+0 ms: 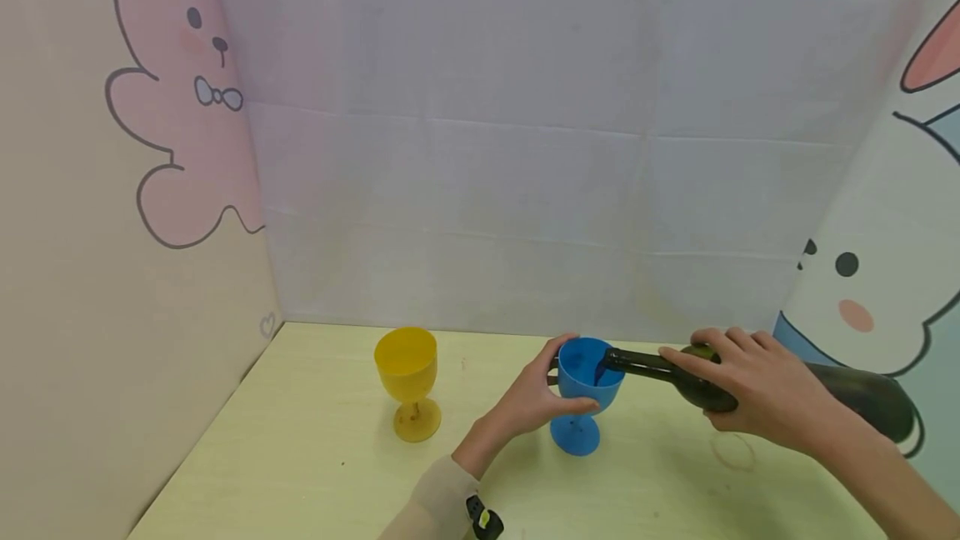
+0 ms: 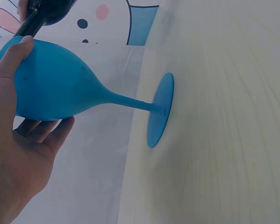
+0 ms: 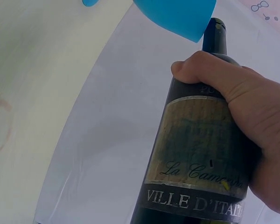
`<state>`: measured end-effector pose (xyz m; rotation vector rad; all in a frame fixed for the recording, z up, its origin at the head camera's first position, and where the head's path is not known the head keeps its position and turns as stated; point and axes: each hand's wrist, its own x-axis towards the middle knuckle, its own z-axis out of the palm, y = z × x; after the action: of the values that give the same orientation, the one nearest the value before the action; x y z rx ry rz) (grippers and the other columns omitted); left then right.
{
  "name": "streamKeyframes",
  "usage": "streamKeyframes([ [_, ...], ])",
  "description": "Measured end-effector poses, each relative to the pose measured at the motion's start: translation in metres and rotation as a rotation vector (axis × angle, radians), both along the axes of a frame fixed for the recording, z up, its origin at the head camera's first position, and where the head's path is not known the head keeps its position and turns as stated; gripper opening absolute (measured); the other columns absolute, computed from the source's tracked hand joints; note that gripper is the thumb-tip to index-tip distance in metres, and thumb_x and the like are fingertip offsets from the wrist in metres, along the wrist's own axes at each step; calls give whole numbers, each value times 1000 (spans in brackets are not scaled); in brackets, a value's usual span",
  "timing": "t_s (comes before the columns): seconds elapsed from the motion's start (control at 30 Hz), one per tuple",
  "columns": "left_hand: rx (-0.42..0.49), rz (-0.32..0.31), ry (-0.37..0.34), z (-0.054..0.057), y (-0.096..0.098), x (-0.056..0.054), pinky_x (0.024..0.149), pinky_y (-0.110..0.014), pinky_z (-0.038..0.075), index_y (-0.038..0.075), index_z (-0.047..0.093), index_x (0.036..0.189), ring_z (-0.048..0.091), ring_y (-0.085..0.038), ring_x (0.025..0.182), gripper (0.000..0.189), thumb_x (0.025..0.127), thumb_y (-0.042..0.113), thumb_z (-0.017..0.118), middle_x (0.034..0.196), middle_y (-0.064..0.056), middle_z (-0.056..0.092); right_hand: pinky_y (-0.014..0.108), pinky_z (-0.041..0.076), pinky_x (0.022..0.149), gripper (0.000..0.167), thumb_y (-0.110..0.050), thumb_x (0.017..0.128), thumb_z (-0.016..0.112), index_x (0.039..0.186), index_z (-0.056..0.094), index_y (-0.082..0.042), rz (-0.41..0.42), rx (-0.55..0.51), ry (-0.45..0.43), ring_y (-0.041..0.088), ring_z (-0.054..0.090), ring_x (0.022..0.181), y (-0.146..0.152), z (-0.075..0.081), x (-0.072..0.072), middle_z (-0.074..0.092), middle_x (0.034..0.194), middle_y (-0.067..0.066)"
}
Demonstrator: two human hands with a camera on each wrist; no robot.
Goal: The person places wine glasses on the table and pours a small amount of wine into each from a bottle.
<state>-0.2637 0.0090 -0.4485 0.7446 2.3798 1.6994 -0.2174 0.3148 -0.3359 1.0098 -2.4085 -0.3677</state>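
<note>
Bottle (image 3: 191, 154): smooth dark-green glass with a paper label; long axis sideways, neck aimed towards the left hand (image 1: 534, 394), mouth at the rim of the blue cup (image 1: 583, 395).
Right hand (image 1: 772, 390): fingers clamped around the bottle's shoulder, neck beyond them, base behind.
Left hand: fingers and thumb gripping the blue cup's smooth rounded bowl, stem and flat foot below.
Yellow cup (image 1: 407, 369): stemmed, upright on the grainy tabletop (image 1: 315, 465), left of the left fingers.

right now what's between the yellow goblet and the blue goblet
The left hand, holding the blue goblet, and a stretch of tabletop between that hand and the yellow goblet; the head view shows it.
</note>
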Motion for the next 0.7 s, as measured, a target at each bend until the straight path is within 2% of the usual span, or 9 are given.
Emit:
streamKeyframes([
  [0.37, -6, 2, -5, 1, 0, 1, 98, -50, 53, 35, 27, 154, 52, -31, 132, 88, 83, 45, 78, 154, 0, 42, 38, 47, 68, 98, -44, 52, 94, 140, 53, -33, -24, -7, -42, 18, 52, 88, -2, 2, 1, 59, 112, 4],
  [0.7, 12, -7, -4, 1, -1, 1, 99, -54, 52, 36, 27, 154, 53, -31, 132, 88, 83, 44, 78, 155, -1, 42, 41, 48, 69, 98, -45, 52, 93, 140, 53, -33, -8, -8, -37, 20, 54, 89, -3, 4, 0, 59, 113, 5],
])
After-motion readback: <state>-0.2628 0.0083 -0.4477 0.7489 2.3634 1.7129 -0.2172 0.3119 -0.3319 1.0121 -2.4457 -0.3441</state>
